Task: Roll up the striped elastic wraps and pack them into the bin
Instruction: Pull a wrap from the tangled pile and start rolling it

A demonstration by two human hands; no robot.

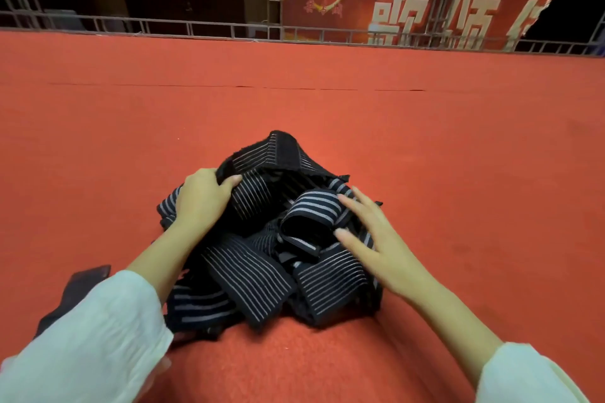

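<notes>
Head cam is looking down at a messy heap of striped elastic wraps (262, 258), black with thin pale stripes. They're lying loose and tangled on the red carpet (425, 141), right in front of the person and between both arms. None of them are looking rolled up, just folded and flopping over each other, and one band is arching up at the far side of the pile.

The left hand (201, 198) is grabbing the upper left part of the heap, fingers curling over the edge of one wrap and the thumb pressing on its striped face. The right hand (373, 239) is lying on the right side of the pile with fingers straight and spread out. Its fingertips are touching a folded wrap near the middle, but it isn't gripping anything.

Both arms are wearing loose white sleeves, the left sleeve (91, 337) bunching near the bottom corner and the right sleeve (523, 376) showing at the other one. Something dark and flat (88, 275) is poking out from behind the left sleeve on the carpet, and I honestly can't tell what it is.

Way at the back, a metal railing (163, 24) is running along the carpet's far edge, and a red banner (360, 0) with big pale characters is hanging behind it.
</notes>
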